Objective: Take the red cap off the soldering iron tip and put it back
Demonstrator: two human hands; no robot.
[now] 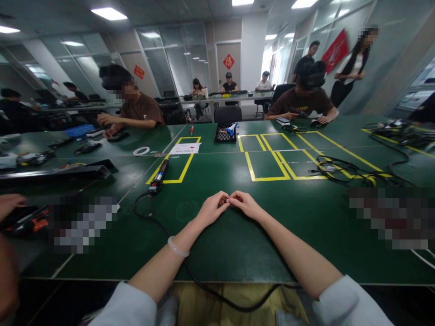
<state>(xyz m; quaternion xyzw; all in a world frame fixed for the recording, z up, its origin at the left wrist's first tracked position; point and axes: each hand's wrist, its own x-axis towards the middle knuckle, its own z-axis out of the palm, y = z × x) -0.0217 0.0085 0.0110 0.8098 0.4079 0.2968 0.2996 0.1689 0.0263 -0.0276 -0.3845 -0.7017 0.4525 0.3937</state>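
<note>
My left hand and my right hand meet fingertip to fingertip above the green table. Both have their fingers curled into a pinch. Whatever may be between the fingertips is too small to make out. A pale bangle circles my left wrist. Up and to the left of my hands, a black corded tool like an electric screwdriver lies at a yellow tape outline. From it a black cable runs under my left forearm and over the table's front edge.
Ahead stand a black tray with a blue and white item, a paper sheet and a white ring. Tangled black cables lie at right. Co-workers sit across the table; another person's hand is at far left.
</note>
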